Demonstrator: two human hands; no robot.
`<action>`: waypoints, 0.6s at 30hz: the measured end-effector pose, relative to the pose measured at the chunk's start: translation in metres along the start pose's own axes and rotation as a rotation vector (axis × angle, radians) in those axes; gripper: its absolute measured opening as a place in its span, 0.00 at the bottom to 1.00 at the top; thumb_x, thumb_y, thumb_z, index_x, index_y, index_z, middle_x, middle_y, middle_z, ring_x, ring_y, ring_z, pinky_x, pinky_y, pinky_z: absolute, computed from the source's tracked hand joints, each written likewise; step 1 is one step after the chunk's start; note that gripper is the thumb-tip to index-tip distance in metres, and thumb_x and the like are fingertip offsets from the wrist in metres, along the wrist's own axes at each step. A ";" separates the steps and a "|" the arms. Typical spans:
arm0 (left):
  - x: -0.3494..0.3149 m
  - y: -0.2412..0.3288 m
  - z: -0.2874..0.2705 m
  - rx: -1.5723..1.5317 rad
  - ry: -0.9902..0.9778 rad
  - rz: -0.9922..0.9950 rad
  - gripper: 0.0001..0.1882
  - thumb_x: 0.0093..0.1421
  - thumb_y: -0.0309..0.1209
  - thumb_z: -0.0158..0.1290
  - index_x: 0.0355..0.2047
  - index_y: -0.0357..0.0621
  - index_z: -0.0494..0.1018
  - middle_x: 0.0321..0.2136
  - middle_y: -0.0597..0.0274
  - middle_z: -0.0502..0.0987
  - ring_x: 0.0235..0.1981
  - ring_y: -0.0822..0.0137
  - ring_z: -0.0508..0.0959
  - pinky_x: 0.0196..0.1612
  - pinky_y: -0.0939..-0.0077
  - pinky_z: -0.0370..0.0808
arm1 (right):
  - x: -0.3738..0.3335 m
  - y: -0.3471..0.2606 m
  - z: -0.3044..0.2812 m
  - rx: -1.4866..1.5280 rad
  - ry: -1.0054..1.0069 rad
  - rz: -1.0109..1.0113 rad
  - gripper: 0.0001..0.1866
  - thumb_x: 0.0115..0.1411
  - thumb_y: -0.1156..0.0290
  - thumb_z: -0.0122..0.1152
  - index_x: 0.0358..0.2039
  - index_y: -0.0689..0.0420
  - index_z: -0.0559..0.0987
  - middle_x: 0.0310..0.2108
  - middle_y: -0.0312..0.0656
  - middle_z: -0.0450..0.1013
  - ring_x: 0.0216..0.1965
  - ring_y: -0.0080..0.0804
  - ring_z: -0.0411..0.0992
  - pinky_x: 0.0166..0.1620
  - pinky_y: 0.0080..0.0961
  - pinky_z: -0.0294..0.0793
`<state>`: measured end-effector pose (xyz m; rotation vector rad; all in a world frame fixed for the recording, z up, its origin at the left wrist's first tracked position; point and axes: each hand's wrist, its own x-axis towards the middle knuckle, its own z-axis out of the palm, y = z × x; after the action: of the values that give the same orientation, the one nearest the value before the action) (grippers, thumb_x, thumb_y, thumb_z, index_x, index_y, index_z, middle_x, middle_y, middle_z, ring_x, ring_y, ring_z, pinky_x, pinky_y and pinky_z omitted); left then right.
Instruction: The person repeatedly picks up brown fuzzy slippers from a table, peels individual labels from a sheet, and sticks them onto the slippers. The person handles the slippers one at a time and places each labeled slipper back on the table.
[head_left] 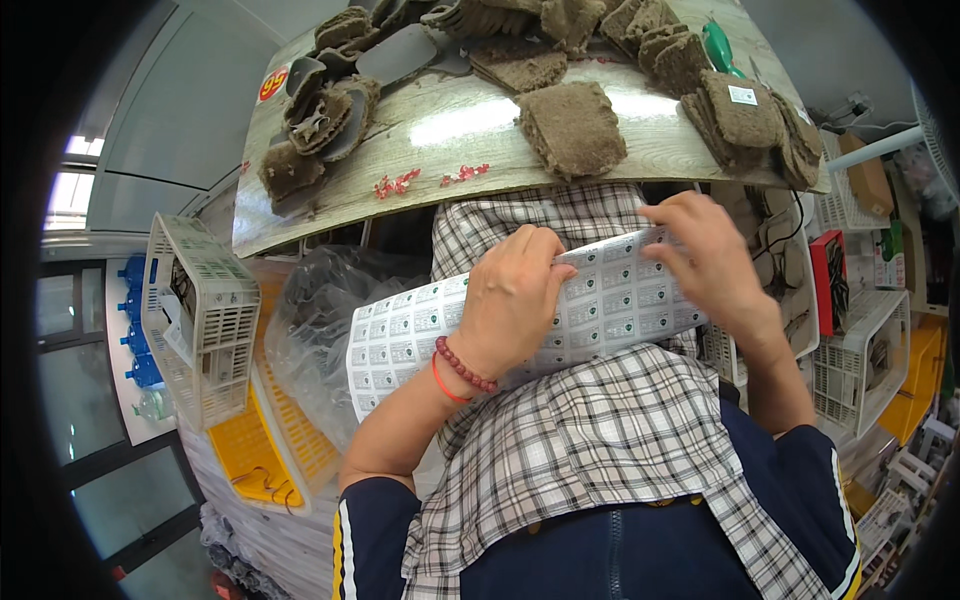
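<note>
A long white sheet of labels (410, 325), printed in rows of small boxes with green marks, lies bent across my lap. My left hand (515, 295) is closed on its far edge near the middle, thumb on the printed face. A beaded red bracelet and a red cord circle that wrist. My right hand (715, 260) is at the sheet's far right corner, thumb and forefinger curled about the edge. I cannot make out a separate loose label between those fingers. Under the sheet is a checked apron (600, 430).
On the wood-patterned table (450, 150) are a stack of brown fuzzy pads (572, 128), a labelled pad stack (745, 110), grey pieces (397, 55), red scraps (397, 183) and a green-handled tool (718, 50). A white crate (205, 320), a yellow crate (250, 455) and clear plastic (330, 310) stand left.
</note>
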<state>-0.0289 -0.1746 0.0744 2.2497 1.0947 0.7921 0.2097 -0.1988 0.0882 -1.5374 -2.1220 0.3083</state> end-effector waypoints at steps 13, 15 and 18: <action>-0.021 -0.018 -0.086 -0.033 -0.349 -0.358 0.10 0.55 0.28 0.60 0.35 0.38 0.72 0.28 0.58 0.75 0.29 0.65 0.76 0.35 0.72 0.72 | 0.005 -0.037 0.028 0.303 -0.094 0.017 0.10 0.46 0.75 0.72 0.24 0.59 0.76 0.23 0.40 0.68 0.25 0.37 0.69 0.27 0.30 0.67; -0.021 -0.026 -0.097 -0.227 -0.369 -0.432 0.10 0.55 0.27 0.61 0.34 0.37 0.72 0.29 0.62 0.76 0.30 0.71 0.75 0.35 0.75 0.72 | 0.006 -0.040 0.026 0.302 -0.080 0.003 0.10 0.46 0.75 0.72 0.24 0.59 0.76 0.22 0.40 0.68 0.25 0.37 0.69 0.27 0.31 0.67; -0.012 -0.039 -0.113 -0.429 -0.477 -0.590 0.09 0.55 0.26 0.63 0.33 0.37 0.74 0.29 0.68 0.77 0.30 0.79 0.73 0.34 0.82 0.71 | 0.010 -0.044 0.020 0.280 -0.080 -0.054 0.11 0.45 0.75 0.72 0.24 0.60 0.75 0.22 0.40 0.68 0.25 0.37 0.69 0.27 0.31 0.67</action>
<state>-0.1329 -0.1419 0.1249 1.5201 1.1283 0.1959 0.1607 -0.2018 0.0937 -1.3241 -2.0721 0.6287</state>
